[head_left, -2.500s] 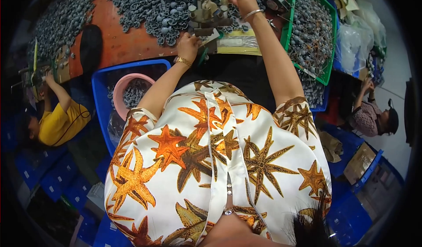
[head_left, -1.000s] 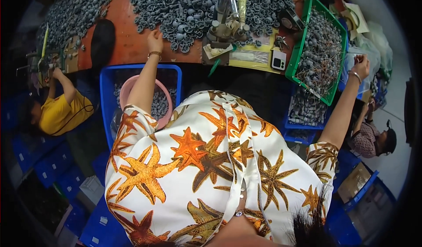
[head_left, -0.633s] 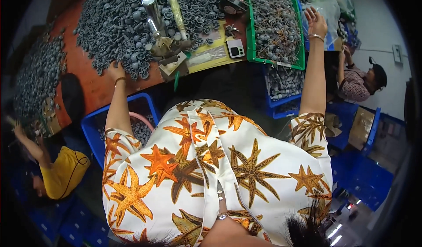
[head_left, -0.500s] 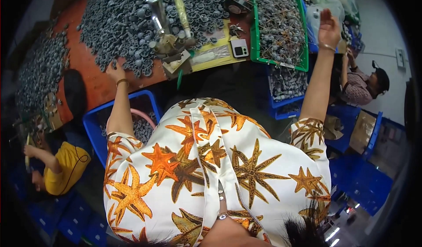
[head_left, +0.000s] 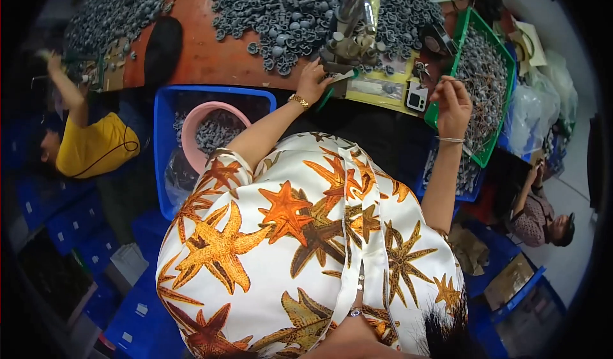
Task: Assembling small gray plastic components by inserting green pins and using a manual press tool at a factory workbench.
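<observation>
My left hand (head_left: 310, 83), with a gold bracelet at the wrist, is at the table's front edge, just left of a metal bench fixture (head_left: 350, 47) with a shiny upright cylinder. Its fingers are bent together toward the fixture's base; whatever they pinch is too small to make out. My right hand (head_left: 454, 104) is raised over the near left edge of a green crate (head_left: 465, 40) of grey parts with thin brownish stems. Its fingers curl in toward the thumb, and I cannot make out anything between them. Loose grey plastic parts (head_left: 268, 17) lie heaped behind the fixture.
A phone (head_left: 417, 96) and a tape roll (head_left: 437, 40) lie between fixture and green crate. Below the table's left part stands a blue crate (head_left: 217, 91) holding a pink bucket (head_left: 191, 132). Co-workers sit at far left, in a yellow shirt (head_left: 99, 145), and far right (head_left: 533, 215).
My left hand has moved right from the heap's left edge to the fixture. My right hand has come back from beyond the green crate, its fingers now curled. The whole view has shifted.
</observation>
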Demonstrator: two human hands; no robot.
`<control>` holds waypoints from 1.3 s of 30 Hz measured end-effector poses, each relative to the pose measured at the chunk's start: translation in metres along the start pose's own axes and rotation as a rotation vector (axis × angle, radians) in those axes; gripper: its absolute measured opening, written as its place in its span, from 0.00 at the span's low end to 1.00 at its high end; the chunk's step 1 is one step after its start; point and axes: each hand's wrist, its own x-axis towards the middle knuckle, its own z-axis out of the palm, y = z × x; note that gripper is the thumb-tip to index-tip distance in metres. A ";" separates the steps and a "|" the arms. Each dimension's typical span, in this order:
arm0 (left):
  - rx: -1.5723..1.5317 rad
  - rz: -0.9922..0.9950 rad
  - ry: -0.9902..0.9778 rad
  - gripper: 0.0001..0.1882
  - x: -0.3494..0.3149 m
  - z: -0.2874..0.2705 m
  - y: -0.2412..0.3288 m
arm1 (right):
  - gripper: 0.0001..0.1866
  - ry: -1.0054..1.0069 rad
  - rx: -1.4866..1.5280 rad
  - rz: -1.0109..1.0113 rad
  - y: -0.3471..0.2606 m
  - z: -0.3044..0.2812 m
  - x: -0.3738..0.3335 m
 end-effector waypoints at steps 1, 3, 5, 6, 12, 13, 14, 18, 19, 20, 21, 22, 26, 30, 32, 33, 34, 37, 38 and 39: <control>0.006 -0.005 0.014 0.11 0.000 0.003 -0.005 | 0.08 -0.020 0.019 0.034 0.008 0.011 -0.002; 0.086 0.068 -0.007 0.12 -0.001 0.005 -0.017 | 0.07 -0.053 -0.015 0.069 0.020 0.030 -0.004; 0.068 0.059 0.007 0.14 -0.002 -0.002 -0.004 | 0.06 -0.081 -0.088 0.134 0.025 0.031 -0.006; 0.020 0.057 0.104 0.15 0.000 -0.008 0.001 | 0.08 -0.111 -0.143 0.137 0.024 0.032 -0.008; 0.198 -0.175 0.591 0.12 0.036 -0.095 -0.063 | 0.12 -0.418 -0.462 0.159 0.026 0.049 -0.021; 0.250 -0.203 0.617 0.11 0.043 -0.107 -0.078 | 0.11 -0.462 -0.513 0.145 0.039 0.047 -0.023; 0.305 -0.232 0.651 0.10 0.056 -0.124 -0.091 | 0.10 -0.468 -0.519 0.188 0.039 0.052 -0.028; 0.623 -0.443 0.309 0.09 0.099 -0.129 -0.096 | 0.08 -0.450 -0.433 0.331 0.073 0.048 -0.050; 0.607 -0.503 0.226 0.09 0.104 -0.126 -0.098 | 0.07 -0.463 -0.403 0.351 0.074 0.052 -0.052; 0.558 -0.557 0.143 0.09 0.111 -0.122 -0.094 | 0.07 -0.466 -0.364 0.370 0.080 0.053 -0.054; 0.550 -0.551 0.172 0.08 0.114 -0.122 -0.088 | 0.06 -0.472 -0.331 0.395 0.085 0.054 -0.054; 0.552 -0.544 0.195 0.07 0.115 -0.125 -0.083 | 0.06 -0.485 -0.313 0.419 0.087 0.056 -0.054; 0.501 -0.629 0.242 0.08 0.119 -0.123 -0.102 | 0.06 -0.550 -0.295 0.493 0.104 0.069 -0.046; 0.523 -0.519 0.259 0.12 0.103 -0.135 -0.122 | 0.05 -0.623 -0.261 0.581 0.114 0.087 -0.032; 0.465 -0.483 0.313 0.14 0.104 -0.135 -0.112 | 0.05 -0.595 -0.302 0.566 0.114 0.089 -0.034; 0.197 -0.621 0.325 0.15 0.110 -0.135 -0.094 | 0.06 -0.543 -0.337 0.552 0.114 0.088 -0.039; -0.064 -0.768 0.362 0.15 0.107 -0.140 -0.081 | 0.08 -0.525 -0.351 0.557 0.118 0.085 -0.040; -0.016 -0.567 0.513 0.12 0.096 -0.130 -0.110 | 0.07 -0.564 -0.343 0.544 0.125 0.082 -0.034; -0.017 -0.573 0.518 0.12 0.095 -0.125 -0.113 | 0.07 -0.570 -0.346 0.547 0.125 0.081 -0.034; 0.019 -0.490 0.654 0.08 0.096 -0.119 -0.115 | 0.07 -0.548 -0.353 0.563 0.124 0.082 -0.034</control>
